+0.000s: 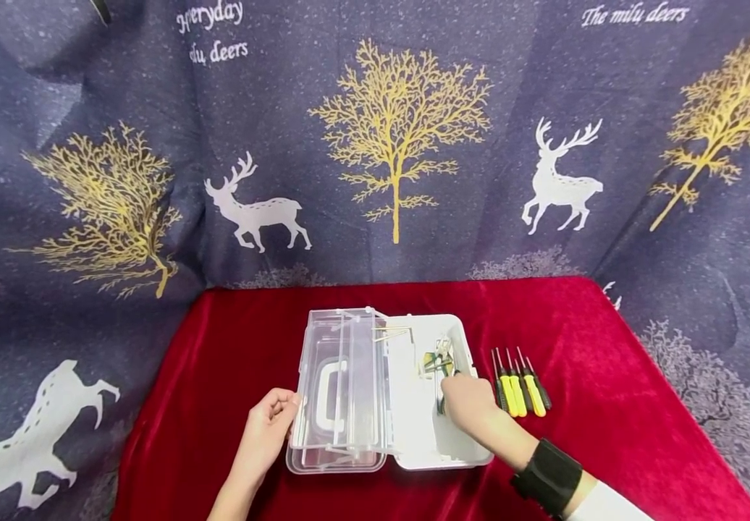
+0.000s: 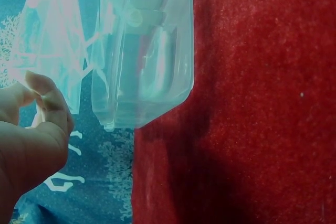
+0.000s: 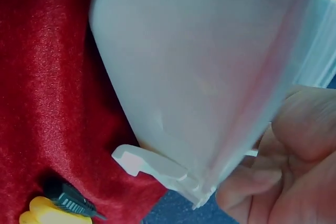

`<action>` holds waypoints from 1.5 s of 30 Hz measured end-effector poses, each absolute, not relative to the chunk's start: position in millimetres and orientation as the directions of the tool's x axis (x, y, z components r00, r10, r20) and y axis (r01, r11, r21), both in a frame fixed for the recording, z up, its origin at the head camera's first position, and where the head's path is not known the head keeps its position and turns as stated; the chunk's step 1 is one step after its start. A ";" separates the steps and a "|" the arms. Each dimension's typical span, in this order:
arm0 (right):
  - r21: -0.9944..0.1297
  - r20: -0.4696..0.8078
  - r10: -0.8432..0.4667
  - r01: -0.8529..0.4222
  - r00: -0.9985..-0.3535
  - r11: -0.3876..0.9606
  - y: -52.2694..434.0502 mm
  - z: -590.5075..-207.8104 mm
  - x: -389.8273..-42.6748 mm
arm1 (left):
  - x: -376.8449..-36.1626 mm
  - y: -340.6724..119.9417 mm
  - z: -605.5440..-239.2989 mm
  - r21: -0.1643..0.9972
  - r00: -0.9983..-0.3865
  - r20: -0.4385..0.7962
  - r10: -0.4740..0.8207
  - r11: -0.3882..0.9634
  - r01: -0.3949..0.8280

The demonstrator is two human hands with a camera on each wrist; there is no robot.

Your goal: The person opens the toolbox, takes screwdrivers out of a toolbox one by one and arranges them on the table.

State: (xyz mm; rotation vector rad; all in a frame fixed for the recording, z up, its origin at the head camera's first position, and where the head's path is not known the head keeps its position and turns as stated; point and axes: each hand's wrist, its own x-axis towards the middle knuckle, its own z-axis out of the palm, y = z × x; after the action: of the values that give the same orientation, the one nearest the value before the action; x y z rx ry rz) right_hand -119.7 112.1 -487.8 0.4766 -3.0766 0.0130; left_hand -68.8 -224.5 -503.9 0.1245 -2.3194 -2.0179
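Note:
A tool box lies open in the head view, with a white base (image 1: 414, 427) on the right and a clear lid (image 1: 336, 463) on the left. Above the lid spreads a clear plastic tray (image 1: 363, 391). My left hand (image 1: 271, 420) pinches the tray's left edge between thumb and fingers, beside the lid. Inside the base, my right hand (image 1: 469, 401) curls round the handles of pliers (image 1: 443, 347); the grip itself is mostly hidden. Thin hex keys (image 1: 401, 331) lie at the base's far end. From the right wrist, the base's wall (image 3: 194, 66) covers part of the fingers.
Several screwdrivers (image 1: 517, 387) with yellow and black handles lie side by side right of the box. A red cloth (image 1: 583, 347) covers the table. A patterned curtain (image 1: 447, 217) hangs behind. A latch (image 3: 152, 166) sticks out from the base's side.

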 end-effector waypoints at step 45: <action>-0.409 -0.045 0.055 0.069 -0.997 0.910 300.3 -486.3 -148.9 | -70.0 -223.1 -501.2 0.989 -0.992 -0.047 -0.114 0.132 -0.062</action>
State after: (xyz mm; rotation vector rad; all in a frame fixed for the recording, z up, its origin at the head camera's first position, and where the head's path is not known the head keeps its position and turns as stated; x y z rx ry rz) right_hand -148.9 300.3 -486.3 -0.1006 -3.1017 0.6666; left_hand -70.0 -223.1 -501.2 0.1812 -2.3331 -2.0355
